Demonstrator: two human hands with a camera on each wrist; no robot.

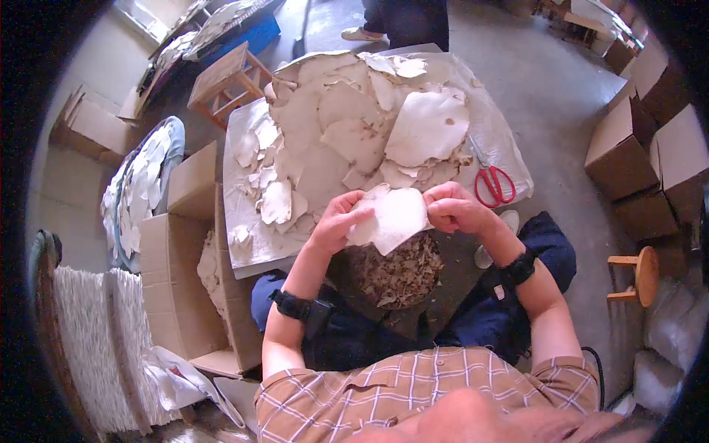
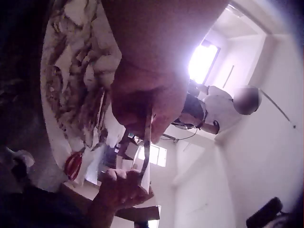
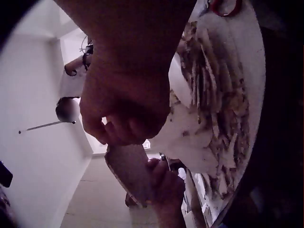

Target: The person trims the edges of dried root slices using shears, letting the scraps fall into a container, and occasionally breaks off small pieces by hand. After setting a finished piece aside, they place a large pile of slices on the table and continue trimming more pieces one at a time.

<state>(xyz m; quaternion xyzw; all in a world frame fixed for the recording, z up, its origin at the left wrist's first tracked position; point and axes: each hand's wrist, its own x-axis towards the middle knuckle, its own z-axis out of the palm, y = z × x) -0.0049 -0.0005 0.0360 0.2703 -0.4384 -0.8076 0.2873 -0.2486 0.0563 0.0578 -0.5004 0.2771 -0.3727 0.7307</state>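
Observation:
A pale, flat, sheet-like piece (image 1: 399, 220) with an uneven outline is held up between both hands, above a heap of small brownish scraps (image 1: 399, 275). My left hand (image 1: 340, 221) grips its left edge, thumb lying over the upper face. At the opposite edge, the curled fingers of my right hand (image 1: 456, 209) pinch it. From the left wrist, the piece (image 2: 147, 152) appears nearly edge-on and thin; the right wrist view shows its broad face (image 3: 127, 166) in shadow. What the piece is made of I cannot tell.
Similar pale pieces (image 1: 347, 125) pile on the covered table (image 1: 509, 159) ahead, beside red-handled scissors (image 1: 493, 184). An open cardboard box (image 1: 166, 273) stands left, a wooden stool (image 1: 636, 277) right. Another person (image 1: 410, 22) stands beyond the table.

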